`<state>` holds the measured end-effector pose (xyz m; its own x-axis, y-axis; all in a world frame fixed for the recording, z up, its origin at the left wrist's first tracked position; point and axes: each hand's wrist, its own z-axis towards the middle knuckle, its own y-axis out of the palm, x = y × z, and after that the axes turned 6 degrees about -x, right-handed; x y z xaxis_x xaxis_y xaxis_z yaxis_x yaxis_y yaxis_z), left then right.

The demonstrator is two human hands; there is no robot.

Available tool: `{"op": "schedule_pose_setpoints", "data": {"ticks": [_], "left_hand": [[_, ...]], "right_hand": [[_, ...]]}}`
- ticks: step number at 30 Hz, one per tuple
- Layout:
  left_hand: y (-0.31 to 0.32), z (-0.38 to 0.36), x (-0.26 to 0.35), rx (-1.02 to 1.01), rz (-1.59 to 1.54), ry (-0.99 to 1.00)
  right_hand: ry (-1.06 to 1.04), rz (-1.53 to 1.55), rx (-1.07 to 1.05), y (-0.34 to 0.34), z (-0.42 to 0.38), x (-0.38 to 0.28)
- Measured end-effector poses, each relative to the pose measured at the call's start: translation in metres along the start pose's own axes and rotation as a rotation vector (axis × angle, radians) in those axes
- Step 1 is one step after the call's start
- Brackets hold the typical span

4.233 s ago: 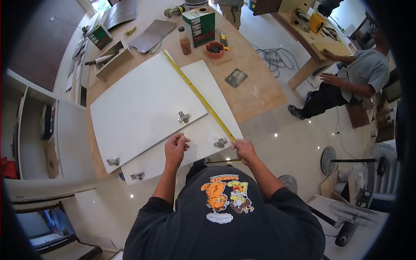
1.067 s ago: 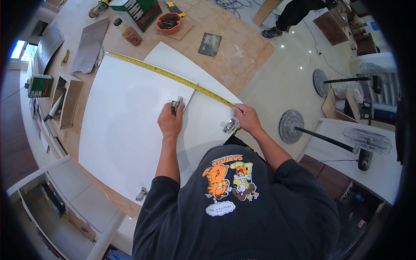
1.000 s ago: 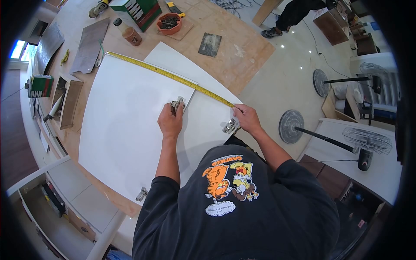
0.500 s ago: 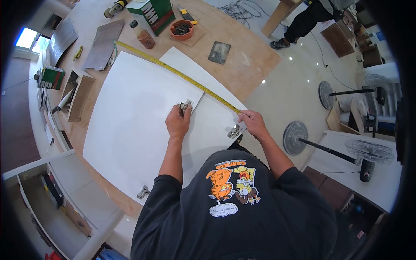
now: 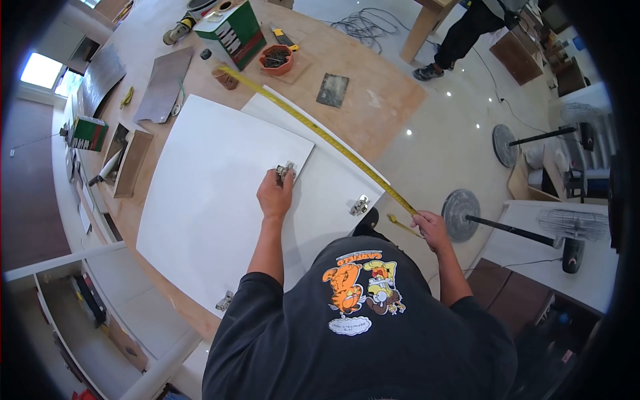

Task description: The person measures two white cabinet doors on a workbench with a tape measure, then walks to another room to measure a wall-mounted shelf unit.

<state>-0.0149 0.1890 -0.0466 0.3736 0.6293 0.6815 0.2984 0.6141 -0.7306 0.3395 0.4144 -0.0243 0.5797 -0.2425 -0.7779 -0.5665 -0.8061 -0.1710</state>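
Two white cabinet panels lie stacked on a plywood table (image 5: 373,100). The upper panel (image 5: 213,187) covers most of the lower panel (image 5: 327,193). My left hand (image 5: 275,197) rests on the upper panel's near corner, fingers at its metal hinge (image 5: 286,172). My right hand (image 5: 431,229) is off the table's edge, gripping the near end of a yellow tape measure (image 5: 320,133). The tape stretches diagonally across the lower panel toward a brown bottle (image 5: 225,77). A second hinge (image 5: 359,205) sits on the lower panel's near corner.
At the far end stand a green-and-white can (image 5: 233,30), an orange bowl of screws (image 5: 276,59), a dark sanding sheet (image 5: 332,90) and a grey laminate piece (image 5: 165,83). Another person's legs (image 5: 460,33) are at the upper right. Fans (image 5: 520,230) stand on the tiled floor.
My right hand has pulled the tape measure's near end back off the lower panel, past the table edge to the right. The tape lies longer and shifted right. My left hand stays at the hinge.
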Motion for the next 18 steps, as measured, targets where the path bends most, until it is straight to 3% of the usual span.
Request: {"op": "schedule_pose_setpoints", "data": {"ticks": [5, 18], "left_hand": [[0.004, -0.001, -0.003, 0.005, -0.077, 0.004], [0.003, -0.001, 0.002, -0.016, -0.013, -0.018]], "right_hand": [[-0.013, 0.024, 0.036, -0.003, -0.012, 0.036], [-0.068, -0.151, 0.092, -0.007, -0.021, 0.051]]}}
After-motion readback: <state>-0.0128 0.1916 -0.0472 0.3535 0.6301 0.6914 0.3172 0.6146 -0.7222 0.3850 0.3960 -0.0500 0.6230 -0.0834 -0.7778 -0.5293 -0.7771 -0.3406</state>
